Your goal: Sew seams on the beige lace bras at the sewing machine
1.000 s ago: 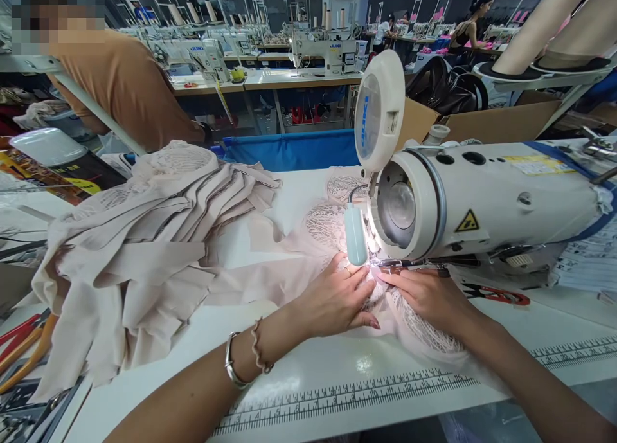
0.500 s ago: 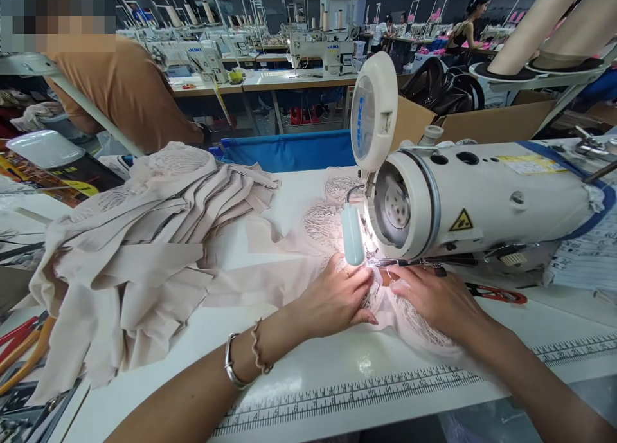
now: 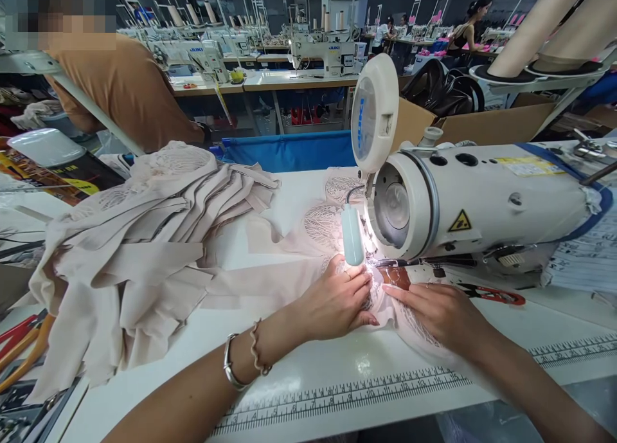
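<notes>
Pale pink lace fabric (image 3: 409,321) lies under the head of a white sewing machine (image 3: 486,195), lit by a bright lamp. At the needle area, my left hand (image 3: 340,299) has its fingers closed on the fabric, thumb toward me. To the right, my right hand (image 3: 446,314) holds the fabric's near part, index finger pointing left; its thumb is hidden. A pale green lamp housing (image 3: 353,237) hangs just above my left fingers. The needle itself is hidden. More lace pieces (image 3: 321,227) stretch behind and to the left of the machine head.
A heap of beige cut pieces (image 3: 159,237) covers the left of the table. Beside it are a spray can (image 3: 62,163) and orange-handled scissors (image 3: 29,359). Red-handled snips (image 3: 496,294) lie under the machine arm. A ruler strip (image 3: 357,391) runs along the front edge. A co-worker (image 3: 120,96) sits ahead.
My right hand has shifted slightly down and away from the needle area, its index finger straighter. The machine's wheel inside the open cover looks turned. My left hand stays nearly in place.
</notes>
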A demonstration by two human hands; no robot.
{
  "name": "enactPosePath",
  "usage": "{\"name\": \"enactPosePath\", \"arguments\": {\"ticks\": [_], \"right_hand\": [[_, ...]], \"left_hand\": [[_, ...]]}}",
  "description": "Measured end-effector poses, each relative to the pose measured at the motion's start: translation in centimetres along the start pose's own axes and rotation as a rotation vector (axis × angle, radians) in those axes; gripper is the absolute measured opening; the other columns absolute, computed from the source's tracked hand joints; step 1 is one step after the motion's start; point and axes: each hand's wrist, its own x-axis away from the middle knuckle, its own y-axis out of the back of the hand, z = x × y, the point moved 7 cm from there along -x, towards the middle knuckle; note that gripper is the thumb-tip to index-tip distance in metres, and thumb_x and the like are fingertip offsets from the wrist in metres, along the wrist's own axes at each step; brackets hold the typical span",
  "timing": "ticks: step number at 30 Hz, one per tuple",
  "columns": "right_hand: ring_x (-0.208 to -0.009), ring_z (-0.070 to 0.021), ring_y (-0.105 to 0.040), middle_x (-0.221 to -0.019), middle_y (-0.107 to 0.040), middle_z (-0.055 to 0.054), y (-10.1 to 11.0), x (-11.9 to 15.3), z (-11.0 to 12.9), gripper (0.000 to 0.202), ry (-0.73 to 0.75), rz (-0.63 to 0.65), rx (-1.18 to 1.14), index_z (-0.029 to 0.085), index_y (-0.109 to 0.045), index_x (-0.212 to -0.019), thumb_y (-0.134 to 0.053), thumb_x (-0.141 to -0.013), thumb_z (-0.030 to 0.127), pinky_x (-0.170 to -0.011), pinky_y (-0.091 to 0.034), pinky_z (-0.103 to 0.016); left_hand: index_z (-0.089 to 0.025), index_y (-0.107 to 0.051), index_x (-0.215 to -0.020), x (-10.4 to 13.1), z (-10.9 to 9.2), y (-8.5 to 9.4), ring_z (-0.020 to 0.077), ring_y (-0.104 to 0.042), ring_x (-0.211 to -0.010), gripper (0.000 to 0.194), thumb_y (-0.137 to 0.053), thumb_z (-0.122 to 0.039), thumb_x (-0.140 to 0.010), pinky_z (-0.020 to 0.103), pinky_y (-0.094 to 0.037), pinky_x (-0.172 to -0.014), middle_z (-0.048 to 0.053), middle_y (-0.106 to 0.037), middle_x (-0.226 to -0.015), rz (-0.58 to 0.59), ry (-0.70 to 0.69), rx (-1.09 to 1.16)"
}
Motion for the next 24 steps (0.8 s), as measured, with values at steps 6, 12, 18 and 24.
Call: {"name": "enactPosePath", "arguments": {"ticks": [6, 12, 18, 24], "right_hand": [[-0.061, -0.0132, -0.059, -0.066, -0.064, 0.002, -1.1, -0.3, -1.0, 0.044, -0.063, 0.063, -0.004, 0.022, -0.072, -0.119, -0.044, -0.09, 0.004, -0.059, -0.037, -0.026], [-0.066, -0.014, -0.063, -0.071, -0.069, 0.002, -1.8, -0.8, -1.9, 0.051, -0.148, 0.117, 0.015, 0.029, -0.07, -0.125, -0.046, -0.088, 0.004, -0.057, -0.039, -0.024], [-0.083, -0.0168, -0.068, -0.092, -0.077, 0.0, -1.8, -1.6, -2.4, 0.049, -0.19, 0.123, 0.019, 0.029, -0.07, -0.124, -0.045, -0.089, 0.006, -0.06, -0.044, -0.024], [-0.083, -0.0193, -0.068, -0.092, -0.076, -0.002, -2.5, -1.9, -2.4, 0.046, -0.189, 0.118, 0.047, 0.03, -0.069, -0.124, -0.046, -0.09, 0.009, -0.066, -0.047, -0.028]], "left_hand": [[-0.013, -0.059, -0.126, -0.1, 0.6, 0.0, 0.033, -0.061, -0.115, 0.064, -0.021, -0.06, -0.106, 0.057, -0.026, -0.11, 0.019, -0.066, -0.129, 0.03, 0.05, -0.001], [-0.013, -0.06, -0.125, -0.1, 1.3, -0.1, 0.0341, -0.062, -0.114, 0.067, -0.02, -0.062, -0.105, 0.058, -0.026, -0.109, 0.019, -0.066, -0.128, 0.023, 0.108, 0.028], [-0.014, -0.061, -0.125, -0.3, 2.1, -0.1, 0.0337, -0.062, -0.111, 0.065, -0.022, -0.062, -0.105, 0.064, -0.019, -0.112, 0.018, -0.068, -0.123, 0.061, 0.166, 0.069], [-0.015, -0.062, -0.119, -0.3, 1.8, -0.7, 0.0318, -0.06, -0.109, 0.049, -0.035, -0.054, -0.106, 0.065, -0.02, -0.113, 0.014, -0.068, -0.116, 0.066, 0.223, 0.036]]}}
